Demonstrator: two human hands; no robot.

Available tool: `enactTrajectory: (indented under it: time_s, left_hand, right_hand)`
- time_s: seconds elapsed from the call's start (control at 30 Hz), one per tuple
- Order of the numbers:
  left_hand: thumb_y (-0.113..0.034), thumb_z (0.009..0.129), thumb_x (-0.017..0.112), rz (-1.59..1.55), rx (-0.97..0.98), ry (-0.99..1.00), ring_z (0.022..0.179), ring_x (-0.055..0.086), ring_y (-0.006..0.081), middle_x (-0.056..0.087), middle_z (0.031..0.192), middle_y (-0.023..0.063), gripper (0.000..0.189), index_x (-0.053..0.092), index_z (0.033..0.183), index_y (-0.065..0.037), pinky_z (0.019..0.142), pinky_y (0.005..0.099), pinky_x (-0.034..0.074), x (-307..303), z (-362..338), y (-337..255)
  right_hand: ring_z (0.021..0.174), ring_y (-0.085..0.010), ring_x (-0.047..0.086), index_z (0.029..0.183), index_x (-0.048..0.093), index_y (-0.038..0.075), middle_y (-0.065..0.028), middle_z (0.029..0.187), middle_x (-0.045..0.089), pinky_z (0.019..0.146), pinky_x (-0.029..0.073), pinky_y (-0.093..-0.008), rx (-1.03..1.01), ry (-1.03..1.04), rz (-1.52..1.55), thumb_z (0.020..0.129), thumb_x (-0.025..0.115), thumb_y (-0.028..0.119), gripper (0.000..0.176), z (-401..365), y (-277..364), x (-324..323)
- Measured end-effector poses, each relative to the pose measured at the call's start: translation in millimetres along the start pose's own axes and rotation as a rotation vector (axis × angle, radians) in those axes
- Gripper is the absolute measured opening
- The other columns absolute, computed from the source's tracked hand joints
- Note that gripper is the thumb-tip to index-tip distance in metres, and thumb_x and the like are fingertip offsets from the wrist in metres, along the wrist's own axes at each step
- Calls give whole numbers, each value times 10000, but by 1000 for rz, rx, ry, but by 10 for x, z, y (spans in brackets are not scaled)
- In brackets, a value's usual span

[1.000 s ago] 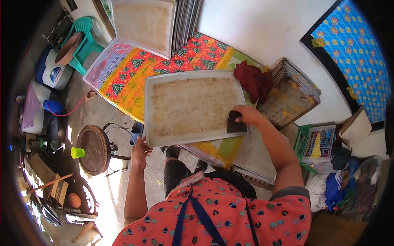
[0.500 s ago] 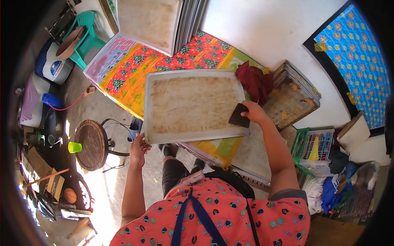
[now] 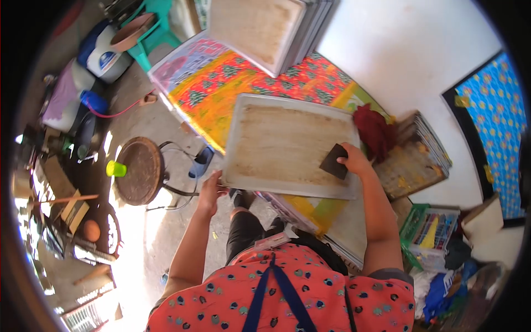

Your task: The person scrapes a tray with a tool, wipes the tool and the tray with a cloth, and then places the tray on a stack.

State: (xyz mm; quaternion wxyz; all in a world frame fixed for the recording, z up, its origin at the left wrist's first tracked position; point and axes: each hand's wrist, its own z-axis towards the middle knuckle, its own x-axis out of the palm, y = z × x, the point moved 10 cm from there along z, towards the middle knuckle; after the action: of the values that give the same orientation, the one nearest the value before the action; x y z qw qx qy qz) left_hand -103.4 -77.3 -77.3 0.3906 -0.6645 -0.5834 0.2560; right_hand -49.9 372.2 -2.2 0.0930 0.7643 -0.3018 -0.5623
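Observation:
A shallow metal baking tray [image 3: 287,146], stained brown inside, lies tilted across the patterned table. At its near left corner, my left hand [image 3: 210,195] grips the rim, with some fingers hidden under it. My right hand [image 3: 355,160] is closed on a dark, flat, square scouring pad [image 3: 334,161], pressed on the right part of the tray's surface. A dark red cloth [image 3: 373,131] lies bunched just beyond the tray's right end.
Upright trays [image 3: 257,30] stand stacked at the table's far side. More stained trays [image 3: 415,166] lean at the right by the wall. A round stool [image 3: 138,177] with a lime-green cup [image 3: 116,169] stands left. A crate [image 3: 434,229] sits lower right.
My view has shifted, so the surroundings sit further right in the frame. The pad in my right hand has moved inward from the tray's right edge. My left hand stays at the tray's corner.

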Motion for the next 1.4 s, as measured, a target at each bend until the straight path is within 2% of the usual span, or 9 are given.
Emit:
enactTrajectory:
  time_s: [0.23,0.43,0.63,0.7,0.8,0.93,1.03,1.27,1.4]
  left_hand:
    - [-514,967,331,-93,6,38,708,588,146,593,884,57,623,478,1306,-13,657,279,440,69,-49,-32]
    - [-571,944,339,-200,-20,-16,720,593,164,577,916,71,706,298,1424,-54,693,293,454,2,-39,87]
    - [-557,964,272,-246,-83,28,752,594,175,595,898,97,689,170,1472,-102,732,313,452,4,-46,84]
    - [-551,967,272,-235,-82,35,755,596,182,594,903,107,685,163,1474,-102,738,320,457,7,-52,65]
    - [-541,969,282,-286,-96,77,758,599,196,594,921,122,694,149,1473,-84,759,326,467,36,-39,46]
    - [-539,968,297,-279,-103,93,789,605,202,598,938,131,714,137,1471,-58,784,323,471,48,0,55]
    - [-544,966,297,-249,-91,120,810,607,198,603,950,132,722,137,1470,-53,792,321,467,25,-7,80]
    - [-557,963,277,-161,-162,101,815,606,173,616,948,94,698,176,1471,-89,791,303,441,50,-6,66]
    - [-573,954,268,-67,-180,66,858,600,163,623,965,70,695,202,1467,-109,847,361,399,17,-70,5]
  right_hand:
    - [1099,-367,531,1208,516,33,-216,1153,575,925,426,-427,-479,165,-18,766,716,207,515,282,1917,1111]
    - [1100,-348,541,1191,528,43,-199,1177,567,915,433,-426,-245,-171,74,771,705,175,475,1452,1839,502]
    - [1067,-346,560,1193,526,51,-193,1171,571,888,452,-420,-598,155,-42,768,704,169,475,947,2623,1224]
    - [1061,-345,562,1198,525,59,-191,1156,577,900,446,-420,-411,-78,27,761,708,165,485,1528,2342,715]
    - [1072,-347,552,1172,539,54,-191,1152,575,918,433,-426,-396,-51,16,761,705,159,456,1660,2378,683]
    - [1066,-359,546,1128,550,51,-191,1182,558,907,433,-433,-688,155,-88,754,695,135,409,993,2807,1263]
    - [1048,-360,554,1072,558,46,-201,1148,570,888,432,-439,-370,13,114,737,698,125,372,1828,2285,576]
    - [984,-371,569,1071,557,38,-220,1023,596,880,431,-434,-615,137,-6,732,680,91,364,839,2615,1300]
    - [1006,-371,566,1121,535,42,-214,1048,596,895,424,-445,-344,-222,173,745,670,95,403,1195,1899,365]
